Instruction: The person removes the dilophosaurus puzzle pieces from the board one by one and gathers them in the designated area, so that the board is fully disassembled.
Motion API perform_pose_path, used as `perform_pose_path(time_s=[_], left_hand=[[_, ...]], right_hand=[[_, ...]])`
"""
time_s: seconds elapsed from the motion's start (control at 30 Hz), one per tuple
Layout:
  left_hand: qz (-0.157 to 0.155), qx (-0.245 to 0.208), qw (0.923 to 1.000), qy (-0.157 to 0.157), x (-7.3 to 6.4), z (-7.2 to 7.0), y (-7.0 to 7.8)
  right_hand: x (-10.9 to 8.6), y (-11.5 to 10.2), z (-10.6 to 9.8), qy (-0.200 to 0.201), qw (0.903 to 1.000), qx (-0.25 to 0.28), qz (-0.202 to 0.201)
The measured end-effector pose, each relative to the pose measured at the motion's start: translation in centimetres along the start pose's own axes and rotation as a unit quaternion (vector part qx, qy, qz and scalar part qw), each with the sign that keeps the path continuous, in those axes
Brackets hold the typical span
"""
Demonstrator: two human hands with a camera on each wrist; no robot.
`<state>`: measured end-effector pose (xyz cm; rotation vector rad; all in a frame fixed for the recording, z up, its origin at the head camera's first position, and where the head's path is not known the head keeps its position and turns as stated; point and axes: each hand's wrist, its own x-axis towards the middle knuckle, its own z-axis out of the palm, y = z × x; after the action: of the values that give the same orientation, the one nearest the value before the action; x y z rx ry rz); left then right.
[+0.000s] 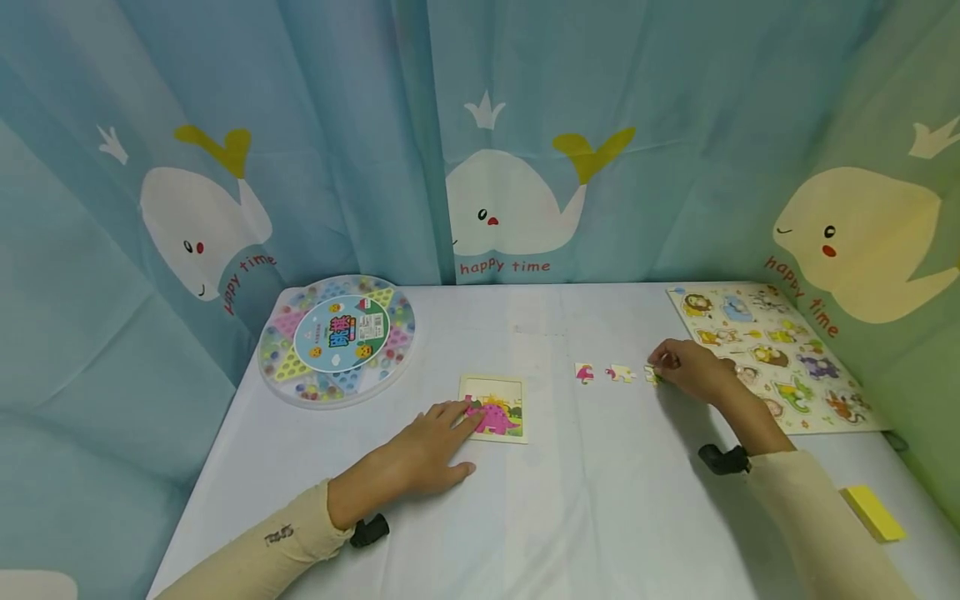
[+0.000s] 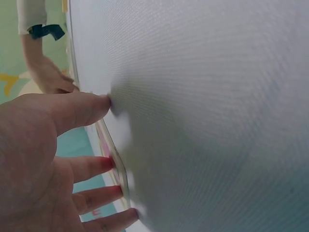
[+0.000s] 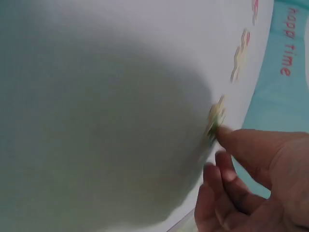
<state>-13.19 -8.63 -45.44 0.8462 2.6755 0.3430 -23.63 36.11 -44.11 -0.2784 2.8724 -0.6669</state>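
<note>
My left hand (image 1: 427,446) lies with its fingers spread over the left side of a small framed jigsaw puzzle (image 1: 495,421), which pictures a pink dinosaur. In the left wrist view, the fingertips of that hand (image 2: 43,159) rest along the puzzle's edge (image 2: 118,166), and the thumb stands apart from it. Farther right, my right hand (image 1: 693,371) pinches a yellow-green puzzle piece (image 1: 652,375) at the tabletop. The right wrist view shows the thumb tip at this piece (image 3: 215,118), with the other fingers curled below. A pink piece (image 1: 584,372) and a pale piece (image 1: 621,373) lie in a row to its left.
A round board game box (image 1: 341,333) sits at the table's back left. An animal picture board (image 1: 780,354) lies at the back right, beyond the right hand. A yellow block (image 1: 873,513) is near the right edge. Whale-print curtains (image 1: 360,167) enclose the white table (image 1: 570,517).
</note>
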Motion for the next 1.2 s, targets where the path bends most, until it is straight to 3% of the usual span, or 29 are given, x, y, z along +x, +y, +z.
perform_pose_path(time_s=[0.13, 0.27, 0.47, 0.6, 0.8, 1.03, 1.2], left_hand=[[0.0, 0.001, 1.0, -0.001, 0.0, 0.0, 0.0], [-0.001, 0.003, 1.0, -0.001, 0.0, 0.0, 0.0], [0.002, 0.01, 0.9999, 0.0, -0.1, 0.1, -0.1], [0.008, 0.015, 0.9999, 0.0, -0.2, 0.1, -0.2], [0.002, 0.011, 0.9999, -0.01, -0.4, -0.1, -0.1], [-0.017, 0.007, 0.9995, -0.026, -1.2, -0.1, -0.3], [-0.014, -0.002, 0.9997, -0.02, -2.0, -0.1, -0.6]], right_hand=[[0.1, -2.2, 1.2, 0.058, 0.9976, -0.01, -0.037], [0.2, -7.0, 3.1, 0.083, 0.9944, 0.024, -0.06], [0.6, -14.5, 7.2, 0.022, 0.9896, 0.098, -0.102], [1.1, -18.1, 9.8, -0.036, 0.9825, 0.13, -0.128], [1.6, -19.8, 12.2, -0.074, 0.9787, 0.117, -0.152], [1.3, -20.7, 12.9, -0.054, 0.9833, 0.065, -0.161], [1.1, -21.5, 13.2, -0.035, 0.9858, 0.047, -0.157]])
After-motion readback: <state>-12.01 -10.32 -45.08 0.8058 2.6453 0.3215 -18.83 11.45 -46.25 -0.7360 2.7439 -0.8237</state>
